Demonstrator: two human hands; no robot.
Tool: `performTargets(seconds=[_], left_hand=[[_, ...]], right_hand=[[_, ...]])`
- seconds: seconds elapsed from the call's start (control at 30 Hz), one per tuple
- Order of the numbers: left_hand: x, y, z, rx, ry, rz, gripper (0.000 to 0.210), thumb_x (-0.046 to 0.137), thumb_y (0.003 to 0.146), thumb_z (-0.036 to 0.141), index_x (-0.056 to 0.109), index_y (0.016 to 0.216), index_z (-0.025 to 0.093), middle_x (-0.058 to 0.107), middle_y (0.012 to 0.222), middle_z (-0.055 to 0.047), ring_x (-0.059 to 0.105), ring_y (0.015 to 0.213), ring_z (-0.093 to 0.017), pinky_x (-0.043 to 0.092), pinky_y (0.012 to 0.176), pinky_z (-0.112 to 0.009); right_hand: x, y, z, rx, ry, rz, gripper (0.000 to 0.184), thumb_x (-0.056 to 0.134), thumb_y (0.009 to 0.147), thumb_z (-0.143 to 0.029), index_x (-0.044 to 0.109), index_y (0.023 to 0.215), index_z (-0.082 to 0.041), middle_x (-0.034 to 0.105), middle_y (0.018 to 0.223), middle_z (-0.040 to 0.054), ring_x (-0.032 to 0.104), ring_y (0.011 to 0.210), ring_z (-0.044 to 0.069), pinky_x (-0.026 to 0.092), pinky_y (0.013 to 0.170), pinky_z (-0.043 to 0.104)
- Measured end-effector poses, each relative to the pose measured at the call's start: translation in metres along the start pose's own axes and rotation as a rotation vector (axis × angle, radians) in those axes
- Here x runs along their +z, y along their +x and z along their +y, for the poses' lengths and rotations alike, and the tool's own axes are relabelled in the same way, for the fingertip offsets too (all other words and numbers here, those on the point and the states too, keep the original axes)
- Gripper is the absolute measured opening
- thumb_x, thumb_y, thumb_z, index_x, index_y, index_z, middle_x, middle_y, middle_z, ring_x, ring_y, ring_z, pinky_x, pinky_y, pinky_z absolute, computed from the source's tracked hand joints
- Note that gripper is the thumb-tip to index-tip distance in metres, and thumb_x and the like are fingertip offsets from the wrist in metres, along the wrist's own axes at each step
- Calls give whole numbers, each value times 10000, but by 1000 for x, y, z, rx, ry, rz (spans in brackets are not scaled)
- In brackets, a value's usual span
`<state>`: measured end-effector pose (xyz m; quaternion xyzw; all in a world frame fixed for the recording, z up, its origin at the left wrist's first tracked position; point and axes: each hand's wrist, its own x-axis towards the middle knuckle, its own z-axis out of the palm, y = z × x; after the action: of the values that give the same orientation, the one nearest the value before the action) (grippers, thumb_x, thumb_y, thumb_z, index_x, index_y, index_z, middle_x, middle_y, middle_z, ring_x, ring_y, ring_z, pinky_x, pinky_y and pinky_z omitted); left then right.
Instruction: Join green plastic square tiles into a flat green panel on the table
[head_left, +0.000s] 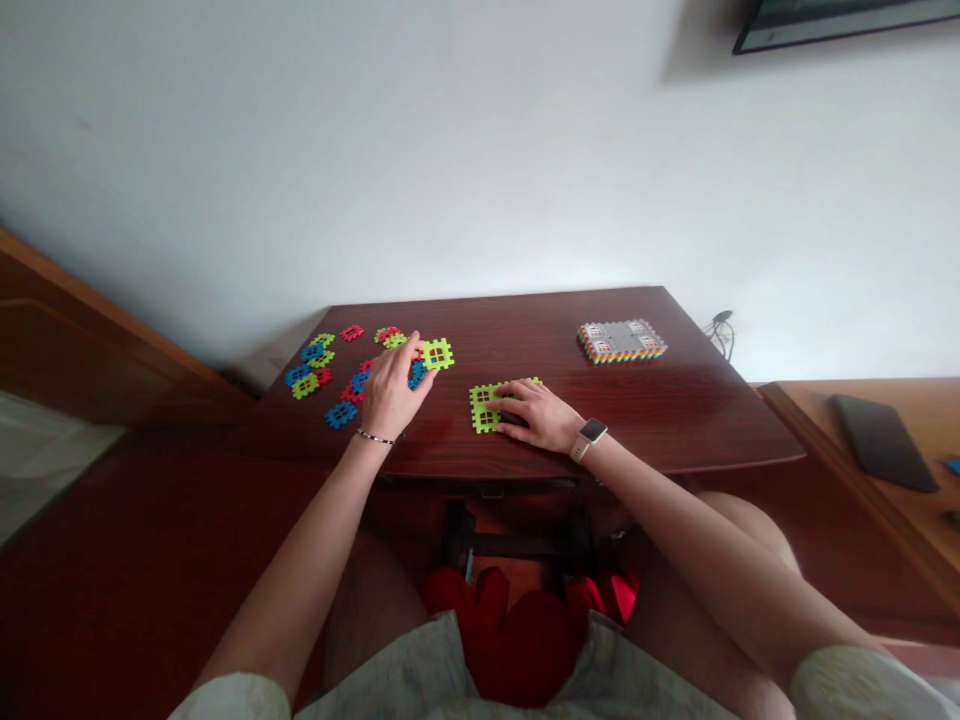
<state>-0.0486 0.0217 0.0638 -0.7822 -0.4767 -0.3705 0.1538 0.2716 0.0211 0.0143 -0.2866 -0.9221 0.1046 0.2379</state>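
Observation:
My left hand (394,388) pinches a yellow-green interlocking tile (437,354) with notched edges and a window-like grid. It is raised over the loose tiles on the left side of the table. My right hand (541,415) lies with its fingers spread on a flat panel of joined yellow-green tiles (484,409), covering part of it. Around my left hand are loose red, blue and green tiles, among them a blue tile (341,415) and a red tile (351,332). Some of these tiles are partly hidden behind the hand.
A neat block of stacked tiles (621,341), grey on top, sits at the back right of the dark wooden table (510,335). A wall runs behind it. Off to the right, a dark flat device (881,440) lies on a lower wooden surface.

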Motion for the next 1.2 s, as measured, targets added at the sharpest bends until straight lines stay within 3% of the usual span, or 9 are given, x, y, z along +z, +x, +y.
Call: performTargets(seconds=[0.13,0.27,0.47,0.6,0.7,0.8,0.97,1.07,1.2], left_hand=[[10,-7,43,44,-89,22,677,686,1058,293,404,1671,256,760,1372,-115,757,1117,-276,583,1098,-480],[21,-16,65,76,-149,14,692,698,1054,281,392,1674,262,766,1345,-116,760,1139,-273,591,1090,-479],[35,-28,74,69,-196,1,713,710,1055,289,368,1680,265,775,1313,-115,768,1071,-257,608,1039,-467],[37,-30,73,109,-239,-34,749,748,1043,318,365,1684,273,777,1300,-112,763,1087,-269,603,1031,-481],[37,-31,73,128,-262,-53,784,781,1026,356,364,1685,273,779,1288,-111,760,1103,-282,599,1026,-487],[37,-32,73,137,-257,-66,791,787,1024,365,364,1686,275,782,1277,-108,764,1094,-279,596,1028,-482],[34,-31,75,175,-245,-103,781,769,1033,377,357,1690,283,783,1282,-107,762,1142,-300,591,1040,-489],[33,-30,77,158,-248,-161,750,749,1045,397,372,1683,284,781,1298,-110,756,1183,-313,583,1068,-508],[34,-30,77,125,-287,-230,703,749,1041,422,435,1653,279,776,1297,-121,748,1216,-320,578,1090,-523]], right_hand=[[-12,-1,-5,7,114,181,346,600,1119,-419,707,1399,-247,707,1386,144,656,1284,317,526,1125,532],[-20,-2,-10,95,101,348,221,626,1104,-369,726,1267,-258,773,1245,104,698,1168,299,528,1044,482],[-14,-6,-10,203,122,357,168,644,1097,-339,716,1227,-259,811,906,18,731,812,227,527,829,368],[-15,-7,-12,178,170,388,116,629,1103,-337,706,1148,-262,802,1052,47,723,821,207,551,772,336],[-19,-7,-14,156,199,399,206,670,1082,-386,679,1247,-263,755,1165,75,706,836,206,593,788,355],[-23,-7,-13,87,247,341,396,742,1036,-445,642,1379,-274,723,1294,102,735,952,240,639,873,405],[-29,-12,-5,20,186,243,464,753,1030,-463,637,1440,-279,722,1327,124,734,1168,303,642,1007,471],[-31,-18,-4,35,158,235,427,725,1049,-433,649,1441,-282,722,1338,129,731,1204,309,637,1036,483],[-29,-26,-4,59,146,223,297,679,1078,-402,705,1350,-286,741,1295,115,762,1091,282,661,964,451]])
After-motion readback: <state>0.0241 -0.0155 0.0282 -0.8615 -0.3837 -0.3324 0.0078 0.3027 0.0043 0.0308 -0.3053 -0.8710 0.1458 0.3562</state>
